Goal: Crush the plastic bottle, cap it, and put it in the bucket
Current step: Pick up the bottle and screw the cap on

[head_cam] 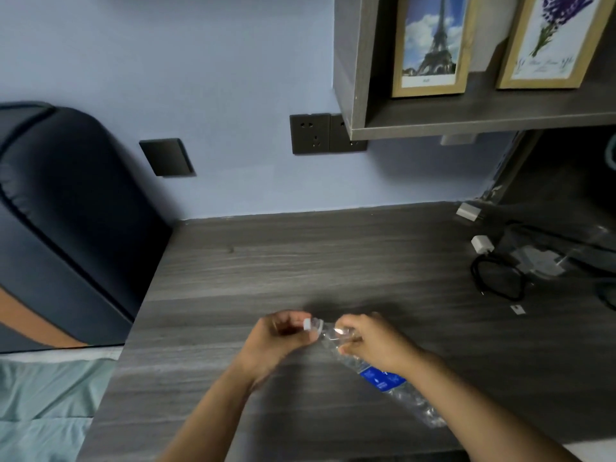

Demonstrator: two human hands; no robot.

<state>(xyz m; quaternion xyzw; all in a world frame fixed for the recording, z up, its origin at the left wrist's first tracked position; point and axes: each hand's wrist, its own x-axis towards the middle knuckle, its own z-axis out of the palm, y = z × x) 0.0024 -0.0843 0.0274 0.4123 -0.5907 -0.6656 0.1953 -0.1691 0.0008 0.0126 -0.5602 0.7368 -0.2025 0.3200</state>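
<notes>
A clear, crumpled plastic bottle (390,381) with a blue label lies tilted over the grey wooden desk (300,261), its neck pointing up-left. My right hand (370,341) grips the bottle's upper body just below the neck. My left hand (280,338) pinches the white cap (310,324) at the bottle's mouth. The bottle's bottom end reaches toward the desk's front edge. No bucket is in view.
Black cables, white chargers and a clear plastic wrap (520,258) lie at the desk's right side. A shelf with two framed pictures (430,45) hangs above. A dark padded headboard (66,211) and light green bedding (43,405) are to the left.
</notes>
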